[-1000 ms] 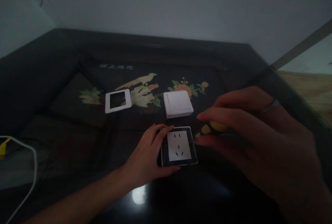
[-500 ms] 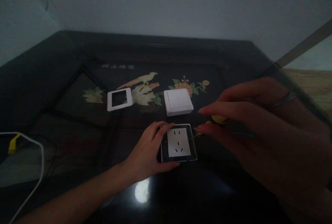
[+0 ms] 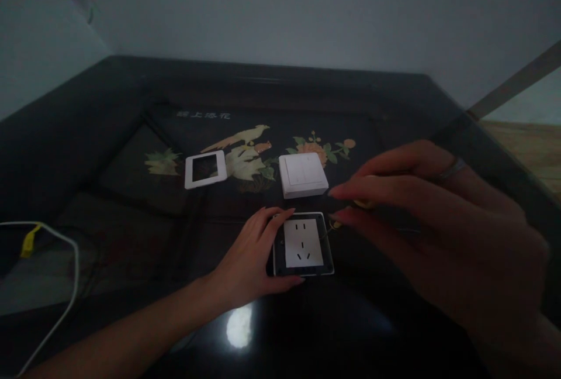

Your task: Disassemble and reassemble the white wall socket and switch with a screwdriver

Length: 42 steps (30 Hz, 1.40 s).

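A: Your left hand (image 3: 248,257) is clamping its fingers around the square socket (image 3: 303,245), lower centre; your right hand (image 3: 451,233) is pinching what's looking like a yellow screwdriver (image 3: 363,203), its thin shaft reaching the socket's right border.

B: You should be aligning that shaft straight, bracing firmly: the glossy tabletop (image 3: 324,326) is probably letting smooth, white-faced plastic slide!
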{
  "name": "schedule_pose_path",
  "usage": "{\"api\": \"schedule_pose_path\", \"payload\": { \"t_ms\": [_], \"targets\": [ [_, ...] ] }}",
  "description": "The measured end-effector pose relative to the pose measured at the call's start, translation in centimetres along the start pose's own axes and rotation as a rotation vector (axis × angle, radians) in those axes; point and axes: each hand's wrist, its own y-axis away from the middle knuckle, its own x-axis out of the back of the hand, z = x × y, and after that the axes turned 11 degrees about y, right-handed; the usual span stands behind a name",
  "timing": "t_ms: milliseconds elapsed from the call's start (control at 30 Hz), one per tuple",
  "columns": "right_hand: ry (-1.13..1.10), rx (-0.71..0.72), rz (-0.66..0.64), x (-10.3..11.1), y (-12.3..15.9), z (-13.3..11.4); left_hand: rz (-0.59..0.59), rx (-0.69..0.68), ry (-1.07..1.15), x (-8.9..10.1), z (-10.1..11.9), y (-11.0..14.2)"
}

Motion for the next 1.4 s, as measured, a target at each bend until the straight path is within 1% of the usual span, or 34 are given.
{"api": "schedule_pose_path", "payload": {
  "t_ms": [67,167,233,300,367,433,500,567,667,733,800,900,967,1033,1167,1200,1267,1367,1400],
  "targets": [
    [-0.035,-0.007,-0.046,0.1,-0.1,0.0,-0.001,0.018,0.003,0.0,-0.1,0.0],
    [-0.135,0.014,-0.181,0.8,0.1,0.3,0.001,0.040,0.027,0.1,-0.1,-0.1],
    [-0.124,0.050,-0.209,1.1,0.2,0.4,-0.006,0.038,0.028,0.1,-0.1,-0.1],
    [-0.030,0.081,-0.140,0.9,0.4,0.3,-0.012,0.029,0.018,0.1,-0.1,-0.2],
    [0.086,0.097,-0.026,0.3,0.4,0.1,-0.010,0.025,0.004,0.1,-0.2,-0.1],
    [0.178,0.094,0.057,-0.3,0.3,-0.1,-0.007,0.025,-0.006,0.0,-0.2,-0.1],
    [0.206,0.072,0.050,-0.5,0.3,0.0,-0.014,0.026,-0.011,0.0,-0.2,-0.1],
    [0.159,0.054,-0.038,0.0,0.3,0.2,-0.025,0.024,-0.012,0.0,-0.2,-0.1],
    [0.046,0.065,-0.181,1.1,0.4,0.8,-0.033,0.018,-0.009,0.1,-0.1,-0.1],
    [0.022,0.081,-0.207,1.4,0.5,1.0,-0.041,0.018,-0.010,0.2,-0.1,-0.1],
    [0.064,0.082,-0.151,1.1,0.5,0.8,-0.044,0.020,-0.017,0.2,0.0,0.0],
    [0.208,0.067,-0.012,0.2,0.3,0.3,-0.042,0.023,-0.024,0.2,0.0,0.0],
    [0.244,0.059,0.002,-0.2,0.1,0.2,-0.049,0.024,-0.027,0.2,-0.1,0.1],
    [0.187,0.061,-0.058,0.0,0.0,0.3,-0.055,0.023,-0.028,0.1,-0.2,0.0],
    [0.032,0.084,-0.216,1.1,0.3,1.1,-0.056,0.023,-0.022,0.1,-0.3,0.0],
    [0.020,0.093,-0.227,1.3,0.5,1.1,-0.052,0.020,-0.021,0.1,-0.3,0.0],
    [0.058,0.091,-0.184,1.2,0.6,0.9,-0.044,0.012,-0.016,0.1,-0.3,0.0],
    [0.191,0.089,-0.033,0.4,0.5,0.2,-0.038,0.005,-0.017,0.1,-0.3,0.1],
    [0.214,0.090,-0.010,0.2,0.4,0.0,-0.038,0.004,-0.021,0.1,-0.3,0.1]
  ]
}}
